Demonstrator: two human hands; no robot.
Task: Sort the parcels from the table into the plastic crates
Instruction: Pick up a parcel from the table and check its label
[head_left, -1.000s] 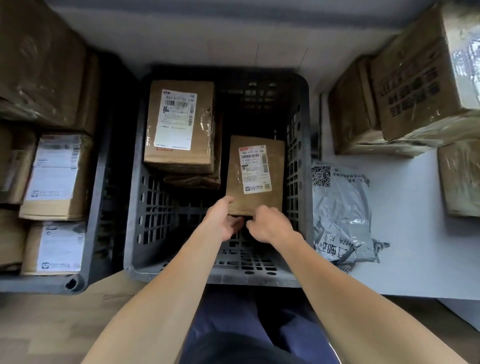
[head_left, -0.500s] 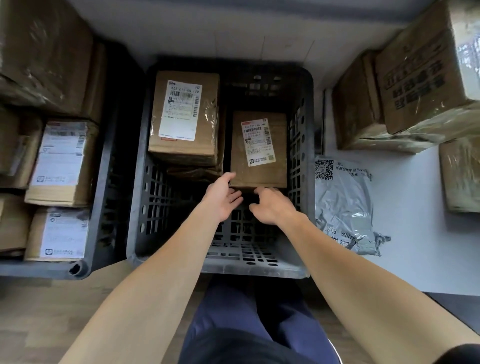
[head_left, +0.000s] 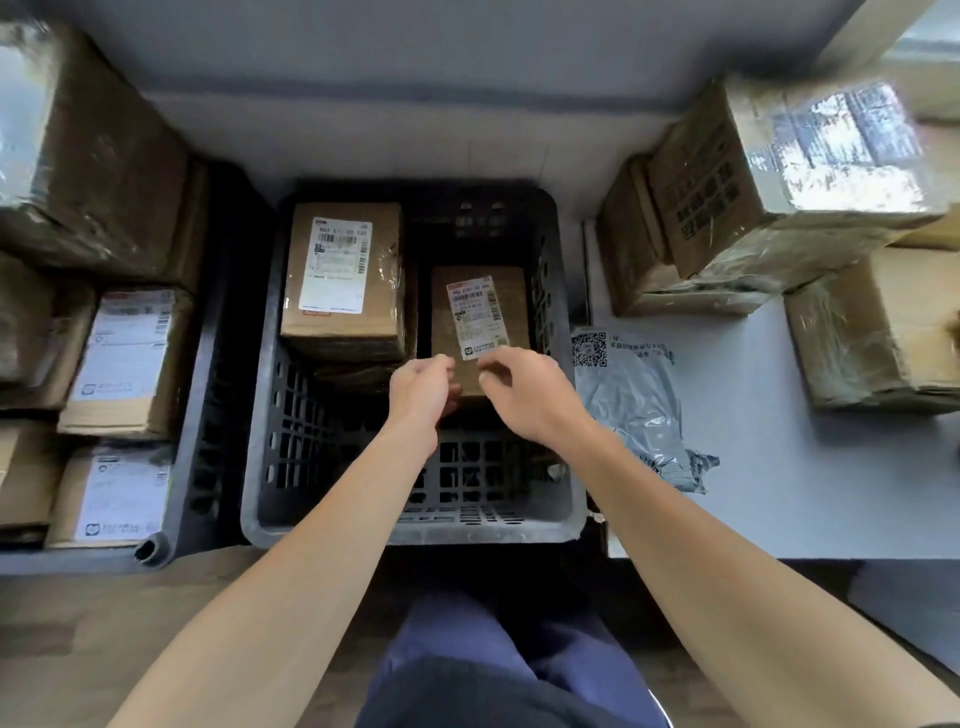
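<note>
A dark grey plastic crate (head_left: 405, 531) stands in front of me on the floor. Inside it, a small brown parcel (head_left: 480, 291) with a white label lies at the right. A larger labelled box (head_left: 340, 280) sits at the left on top of another parcel. My left hand (head_left: 422, 392) and my right hand (head_left: 527, 397) hover over the small parcel's near edge. Their fingers are loosely curled and grip nothing. Whether the fingertips touch the parcel cannot be told.
A grey poly mailer (head_left: 631, 410) lies on the white table (head_left: 779, 478) right of the crate, with three taped cardboard boxes (head_left: 779, 171) behind it. A second crate (head_left: 208, 364) at the left holds several labelled parcels. My legs are below the crate.
The small parcel went from my grip to lying deeper at the crate's right side. Both hands let it go and have lifted slightly, with fingers now curled.
</note>
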